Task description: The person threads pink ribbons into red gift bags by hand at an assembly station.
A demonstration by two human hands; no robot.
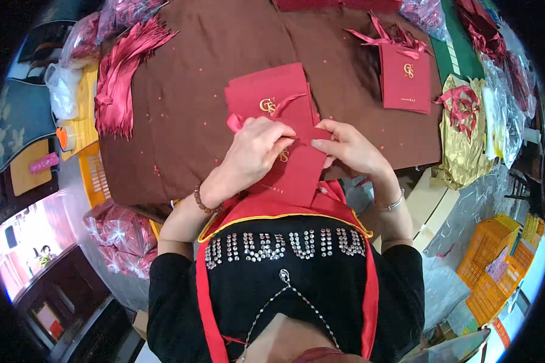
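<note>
Red bag (303, 172) at the near edge of a brown tablecloth (194, 78)
Left hand (254, 145) curled inward, pinching near the bag's top; right hand (348, 147) gripping its corner; orange crates (481, 245) lower right

Plain dark brown cloth (200, 91) covers the table, dotted with tiny bright red specks. At the middle of the near edge, the flat bag (306, 166) is deep red with a gold emblem, and the pile (248, 85) beyond it repeats both colours, crossed by a pinkish-red ribbon (289, 104). Toward the far right corner, a stack (406, 91) shows the same red and gold. The ribbon bundle (116, 97) along the left edge is glossy rose-red; beside the right edge, crinkled wrapping (457, 160) gleams metallic gold.
</note>
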